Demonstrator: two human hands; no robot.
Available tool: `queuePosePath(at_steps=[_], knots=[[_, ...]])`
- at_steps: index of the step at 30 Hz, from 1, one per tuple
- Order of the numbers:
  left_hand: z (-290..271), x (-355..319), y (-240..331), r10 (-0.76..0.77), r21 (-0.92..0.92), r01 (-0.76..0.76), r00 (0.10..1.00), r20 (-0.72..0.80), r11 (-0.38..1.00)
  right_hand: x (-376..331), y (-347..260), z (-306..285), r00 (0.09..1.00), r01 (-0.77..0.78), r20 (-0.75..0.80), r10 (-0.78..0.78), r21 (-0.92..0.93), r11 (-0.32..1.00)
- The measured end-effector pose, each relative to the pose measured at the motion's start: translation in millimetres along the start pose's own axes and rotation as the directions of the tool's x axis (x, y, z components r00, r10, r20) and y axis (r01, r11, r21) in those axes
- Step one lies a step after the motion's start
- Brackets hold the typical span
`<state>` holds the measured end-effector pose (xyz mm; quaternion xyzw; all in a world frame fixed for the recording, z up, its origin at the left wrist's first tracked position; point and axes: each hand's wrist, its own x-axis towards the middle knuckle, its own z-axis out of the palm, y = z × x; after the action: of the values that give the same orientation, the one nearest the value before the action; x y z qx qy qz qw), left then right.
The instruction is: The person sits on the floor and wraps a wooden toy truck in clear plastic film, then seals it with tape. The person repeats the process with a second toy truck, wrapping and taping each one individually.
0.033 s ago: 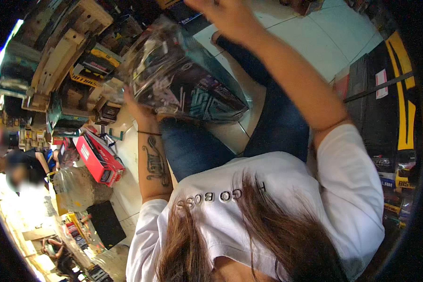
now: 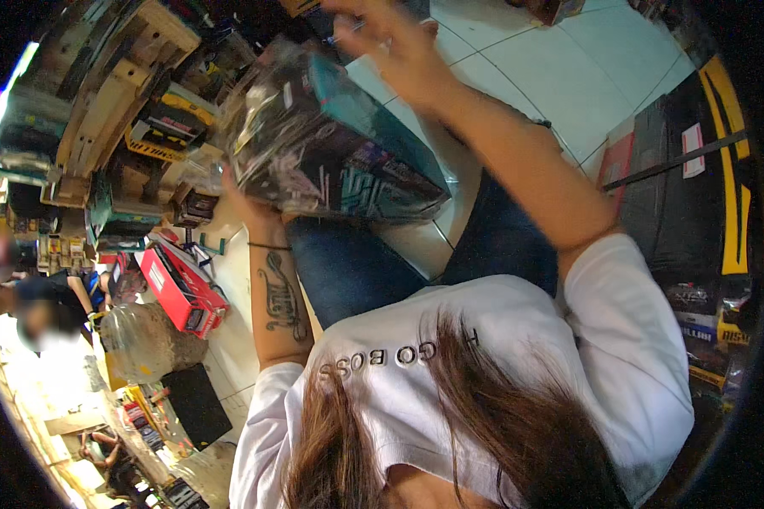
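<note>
My left hand (image 2: 244, 202) grips the near left edge of a large teal and dark printed box (image 2: 361, 165) wrapped in crinkled clear film. The box rests tilted over my knees in blue jeans (image 2: 348, 263). My left forearm bears a dark tattoo and a thin band at the wrist. Raised at the box's far top corner is my right hand (image 2: 399, 53), fingers curled by the film. Whether it holds anything is unclear. My white shirt and long brown hair fill the lower part of the view.
A long red box (image 2: 178, 293), a bulging clear plastic bag (image 2: 140, 339) and a flat black item (image 2: 197, 405) lie on the white tiled floor (image 2: 569, 76). Stacked boxed goods (image 2: 110, 110) stand at left, black and yellow boxes (image 2: 713, 195) at right. Other people (image 2: 34, 310) are at far left.
</note>
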<state>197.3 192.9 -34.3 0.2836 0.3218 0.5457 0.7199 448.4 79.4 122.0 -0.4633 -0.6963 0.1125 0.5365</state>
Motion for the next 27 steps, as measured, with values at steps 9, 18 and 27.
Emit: queuePosePath(at_steps=[9,18,27], knots=[[-52,-11,3,0.045,-0.071,-0.036,0.990,0.132,0.997,-220,114,110,0.606,-0.796,-0.030,0.795,-0.024,0.605],[-52,-30,-4,0.021,-0.053,-0.015,0.994,0.106,0.998,-182,83,110,0.765,-0.644,-0.026,0.644,-0.020,0.765],[-50,-35,-4,0.010,-0.035,-0.006,0.994,0.108,0.999,-111,3,104,0.969,-0.248,0.010,0.248,0.011,0.969]])
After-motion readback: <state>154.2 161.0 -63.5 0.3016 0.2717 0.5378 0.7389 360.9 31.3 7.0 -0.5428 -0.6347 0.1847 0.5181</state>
